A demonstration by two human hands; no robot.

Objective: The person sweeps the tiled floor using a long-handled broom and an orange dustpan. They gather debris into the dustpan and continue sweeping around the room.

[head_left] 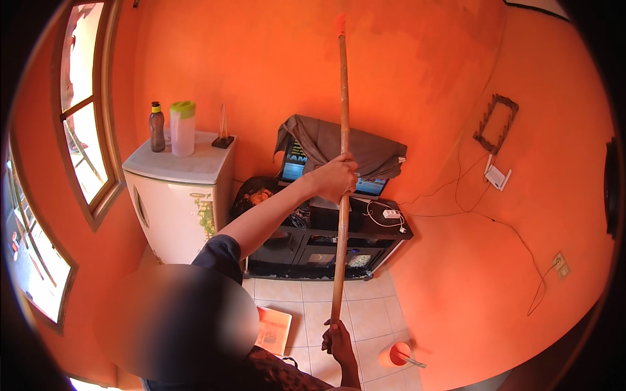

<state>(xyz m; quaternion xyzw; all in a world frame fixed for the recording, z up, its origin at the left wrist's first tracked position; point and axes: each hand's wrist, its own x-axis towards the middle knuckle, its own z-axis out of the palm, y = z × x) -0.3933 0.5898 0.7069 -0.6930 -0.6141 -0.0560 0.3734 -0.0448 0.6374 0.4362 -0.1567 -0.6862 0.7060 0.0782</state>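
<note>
A long, slim wooden pole [344,117] stands nearly upright in front of me, its orange-coated tip [341,26] up against the orange back wall [248,58]. I cannot make out what kind of head is on the tip. My left hand [336,177] is closed round the middle of the pole, with the arm stretched out from a dark sleeve. Lower down, my right hand [339,342] is wrapped round the pole's bottom part. Damp-looking darker patches show on the wall to the right of the tip.
A small fridge [171,173] bears a bottle [156,127] and a lidded jug [183,133]. A screen [295,161] partly under brown cloth [372,153] stands on a black cabinet [300,251]. On the tiles are an orange pail [394,354] and a shallow box [274,331]. Cables hang on the right wall.
</note>
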